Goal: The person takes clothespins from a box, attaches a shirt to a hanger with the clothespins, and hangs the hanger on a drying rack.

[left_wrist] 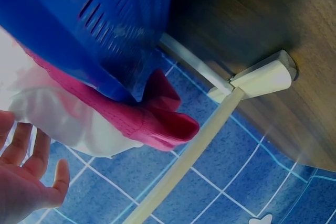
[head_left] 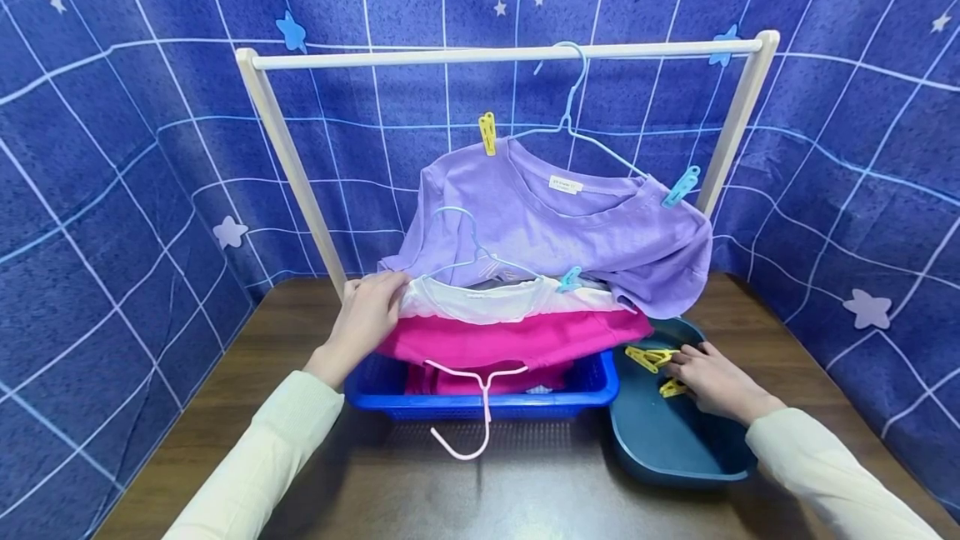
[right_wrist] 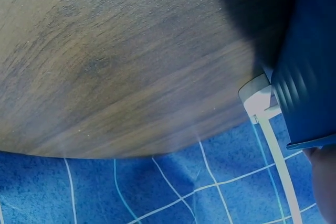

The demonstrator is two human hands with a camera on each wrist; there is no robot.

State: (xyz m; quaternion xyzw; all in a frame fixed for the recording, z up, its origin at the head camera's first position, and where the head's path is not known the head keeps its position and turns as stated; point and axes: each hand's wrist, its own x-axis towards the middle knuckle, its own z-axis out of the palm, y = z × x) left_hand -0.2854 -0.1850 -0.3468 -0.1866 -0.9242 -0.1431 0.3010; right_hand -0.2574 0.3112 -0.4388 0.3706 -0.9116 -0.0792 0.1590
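At left, pinching the shoulder of a white, round-necked fabric shirt [head_left: 431, 297] on a slim pale-blue hanger [head_left: 475, 232] with the left grip [head_left: 366, 317]. Lying over a slotted blue plastic basket [head_left: 558, 408] on the dark brown wooden worktop [head_left: 375, 482], adjoining bright magenta fabric [head_left: 517, 338], with a pink hanger [head_left: 484, 407] jutting out in front. Just behind, hung from a pale wooden rack [head_left: 293, 169] and bearing a yellow clip [head_left: 487, 134] and a blue clip [head_left: 682, 187]: a purple shirt [head_left: 525, 211]. Further right, fastened to the white shirt, a turquoise plastic clip [head_left: 570, 279]. At far right, grasping another yellow plastic clip [head_left: 643, 359] with the right grip [head_left: 708, 377], over a deep teal plastic tray [head_left: 678, 477].
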